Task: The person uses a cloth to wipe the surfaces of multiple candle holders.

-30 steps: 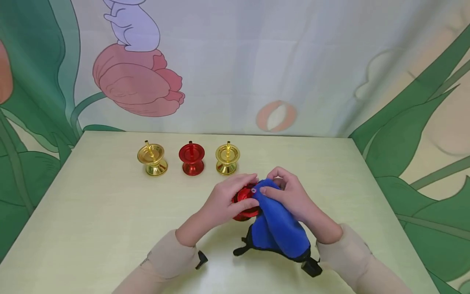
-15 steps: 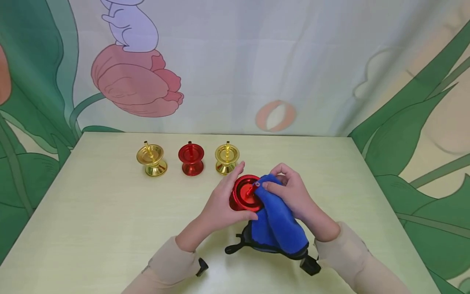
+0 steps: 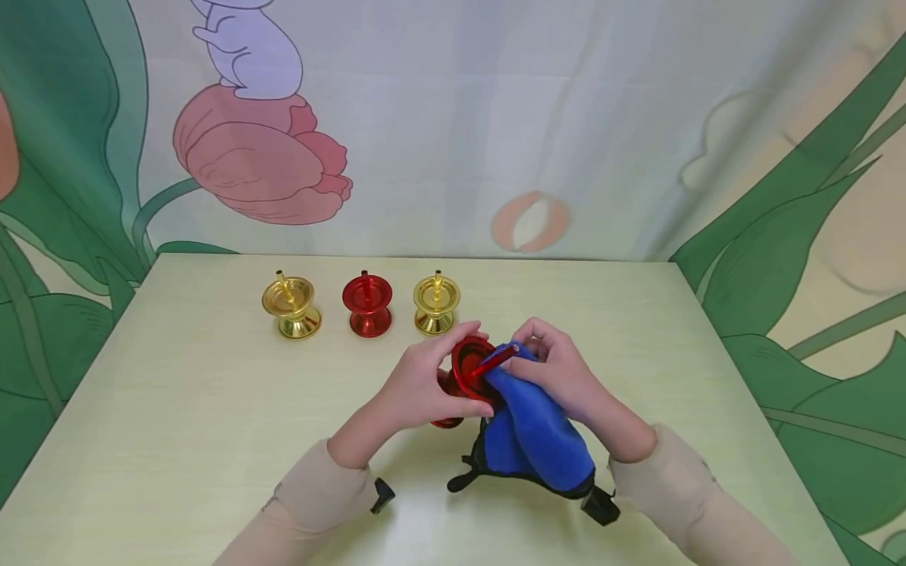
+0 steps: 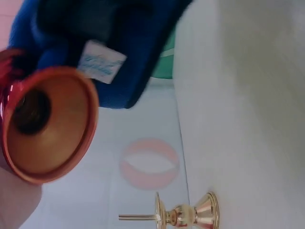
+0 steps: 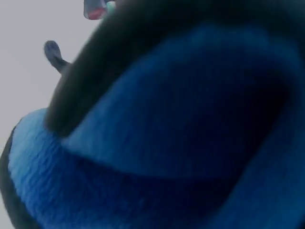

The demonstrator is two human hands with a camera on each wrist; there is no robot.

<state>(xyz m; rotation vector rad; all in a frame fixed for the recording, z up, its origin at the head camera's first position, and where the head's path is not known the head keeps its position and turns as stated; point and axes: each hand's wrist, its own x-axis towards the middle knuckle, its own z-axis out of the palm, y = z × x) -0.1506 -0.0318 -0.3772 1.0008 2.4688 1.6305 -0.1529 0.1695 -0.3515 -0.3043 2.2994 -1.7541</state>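
Pale green bench before leaf-and-tulip backdrop. Blue cloth draped from right hand, fingers curled round it, pressing fold against spike of red candle holder. Holder tilted, lifted above bench centre, cup facing right; left hand grips it, fingers wrapped round stem. Back row, well apart from hands: gold candle holder, second red holder, another gold holder, all upright.
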